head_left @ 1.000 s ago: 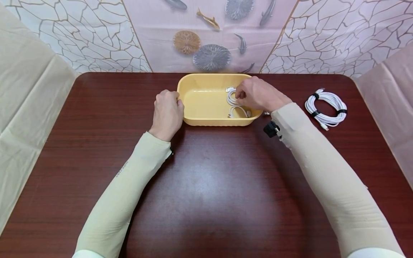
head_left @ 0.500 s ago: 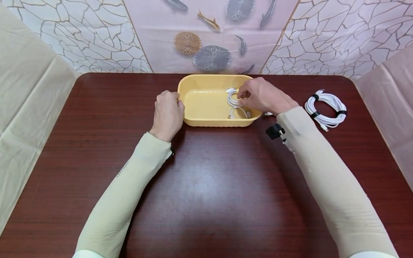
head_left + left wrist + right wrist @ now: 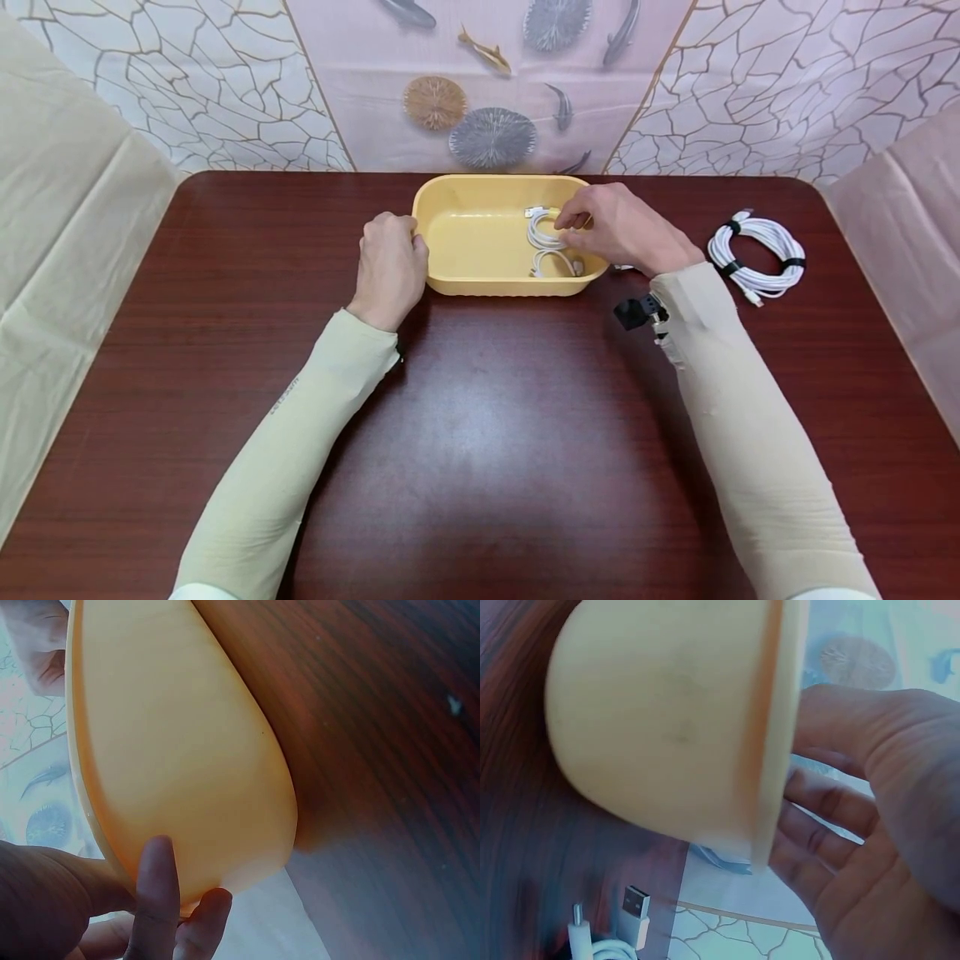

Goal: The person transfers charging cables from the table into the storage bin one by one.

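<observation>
A shallow yellow plastic bin (image 3: 517, 286) stands near the table's back edge. My left hand (image 3: 390, 271) grips its left rim, fingers against the outer wall in the left wrist view. My right hand (image 3: 626, 229) reaches over the right rim, thumb and fingers apart; its fingertips are partly hidden behind the wall in the right wrist view. Beneath them in the bin lie a coiled white USB cable (image 3: 537, 233) and a smaller white cable loop (image 3: 553, 252). Outside the bin, close under the right hand, a white cable with a USB plug (image 3: 634, 915) lies on the table.
A larger white cable coil (image 3: 776, 287), bound with black straps, lies at the right on the dark wooden table (image 3: 480, 467). A patterned backdrop (image 3: 491, 83) rises behind the table's back edge. Pale cloth (image 3: 67, 250) hangs at the left side.
My right hand has shifted slightly right, and its thumb and fingers have spread a little. The left hand stays on the bin's rim. The cables look unmoved.
</observation>
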Motion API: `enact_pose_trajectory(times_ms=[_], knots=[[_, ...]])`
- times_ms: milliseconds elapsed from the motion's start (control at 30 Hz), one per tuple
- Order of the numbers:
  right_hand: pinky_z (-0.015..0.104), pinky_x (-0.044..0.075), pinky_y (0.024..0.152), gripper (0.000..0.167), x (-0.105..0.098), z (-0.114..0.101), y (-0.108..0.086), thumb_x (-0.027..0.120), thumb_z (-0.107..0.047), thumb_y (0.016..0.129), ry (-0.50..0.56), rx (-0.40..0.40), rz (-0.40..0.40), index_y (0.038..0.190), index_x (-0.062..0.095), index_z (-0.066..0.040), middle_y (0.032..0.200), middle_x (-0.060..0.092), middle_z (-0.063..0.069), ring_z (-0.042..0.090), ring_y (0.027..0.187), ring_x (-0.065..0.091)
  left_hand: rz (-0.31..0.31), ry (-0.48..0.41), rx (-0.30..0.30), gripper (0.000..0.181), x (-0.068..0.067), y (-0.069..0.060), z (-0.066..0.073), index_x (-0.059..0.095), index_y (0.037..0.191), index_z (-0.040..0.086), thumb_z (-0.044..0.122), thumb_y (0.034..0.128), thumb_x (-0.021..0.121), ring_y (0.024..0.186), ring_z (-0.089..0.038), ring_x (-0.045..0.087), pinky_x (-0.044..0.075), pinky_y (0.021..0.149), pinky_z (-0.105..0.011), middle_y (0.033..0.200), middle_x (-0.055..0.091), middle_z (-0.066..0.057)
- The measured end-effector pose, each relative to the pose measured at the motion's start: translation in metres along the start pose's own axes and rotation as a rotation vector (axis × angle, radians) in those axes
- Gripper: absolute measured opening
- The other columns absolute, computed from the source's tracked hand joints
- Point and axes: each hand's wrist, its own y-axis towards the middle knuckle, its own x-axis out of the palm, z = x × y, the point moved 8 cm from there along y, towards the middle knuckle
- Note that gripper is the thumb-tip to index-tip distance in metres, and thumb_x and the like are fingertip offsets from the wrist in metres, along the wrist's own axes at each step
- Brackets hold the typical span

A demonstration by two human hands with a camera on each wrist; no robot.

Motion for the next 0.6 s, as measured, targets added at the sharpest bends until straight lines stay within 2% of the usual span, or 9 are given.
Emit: enact_pose_trajectory(times_ms=[600], knots=[[0.029,0.047,0.081,0.02,-0.0018,0.0022,-0.0098,0.071,-0.012,0.09,0.079,0.066,0.053,0.109,0.078,-0.01,0.102,0.076,0.005,0.017,0.092,0.066,0.02,0.014,0.021,0.022,-0.0006,0.0009,0.0004,0.075,0.091,-0.005,-0.002,0.0935,0.053,0.09,-0.044,0.067,0.058,0.081,-0.049,0.092,0.064,-0.024]])
